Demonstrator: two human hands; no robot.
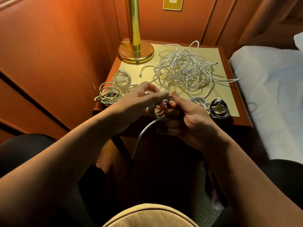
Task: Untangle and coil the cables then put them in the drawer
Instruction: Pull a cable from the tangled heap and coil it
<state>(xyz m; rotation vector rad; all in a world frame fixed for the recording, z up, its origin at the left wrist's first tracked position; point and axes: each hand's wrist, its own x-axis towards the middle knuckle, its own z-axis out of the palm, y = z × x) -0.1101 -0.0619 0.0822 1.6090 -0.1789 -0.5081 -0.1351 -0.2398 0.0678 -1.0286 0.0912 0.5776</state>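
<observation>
A large tangle of white cables [185, 69] lies on the yellow mat of the nightstand [218, 53]. Coiled white cables [113, 89] sit at the mat's left edge, and a coiled black cable [218, 108] with a white coil [199, 101] beside it at the front right. My right hand [188, 118] grips a partly wound grey-green cable [144, 130] in front of the nightstand; its loose end hangs down toward the floor. My left hand [141, 100] is at the coil with fingers extended and blurred, thumb raised. No drawer shows.
A brass lamp [136, 51] stands at the nightstand's back left corner. Wooden wall panels close in the left and back. A bed with white sheets [268, 89] lies along the right. My knees and a tan cushion edge are at the bottom.
</observation>
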